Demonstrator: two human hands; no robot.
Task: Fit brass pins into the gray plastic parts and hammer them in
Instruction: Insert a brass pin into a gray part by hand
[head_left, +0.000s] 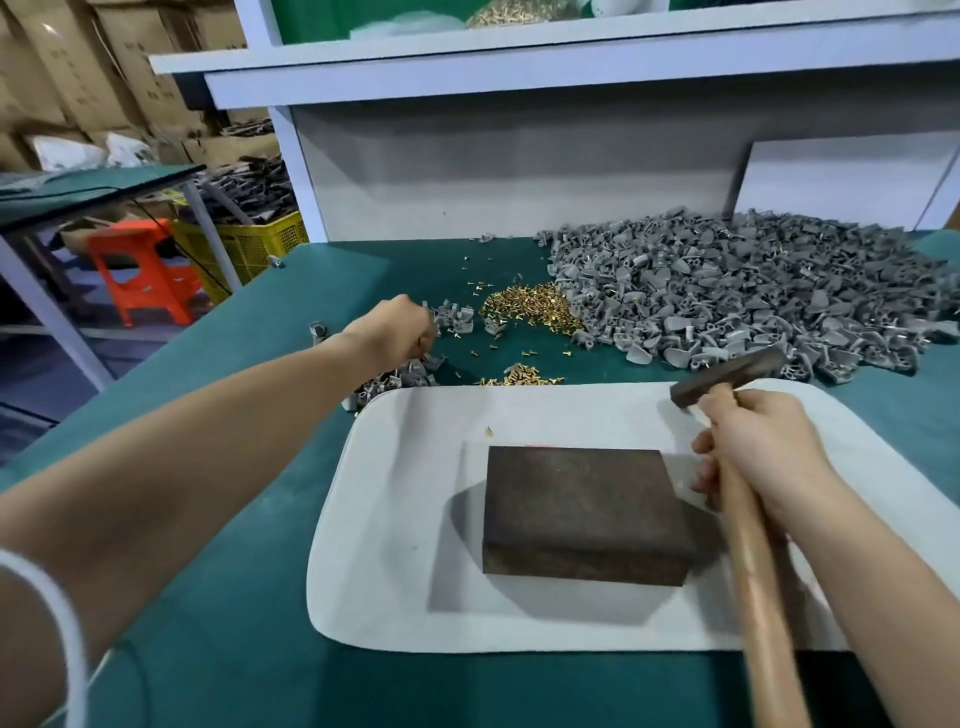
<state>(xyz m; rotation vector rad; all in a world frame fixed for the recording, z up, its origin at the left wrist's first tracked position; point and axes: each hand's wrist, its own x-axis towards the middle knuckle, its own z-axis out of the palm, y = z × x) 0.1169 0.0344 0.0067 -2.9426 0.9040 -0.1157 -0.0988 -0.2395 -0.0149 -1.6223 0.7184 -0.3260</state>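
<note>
One hammer (750, 540) gripped by right hand (763, 449); left hand (396, 327) curled.

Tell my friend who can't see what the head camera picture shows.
A person's right hand grips a wooden-handled hammer over a white mat that bears a dark block, while the left hand reaches among a few gray plastic parts on the green table. Farther back lie brass pins and a big pile of gray parts.
</note>
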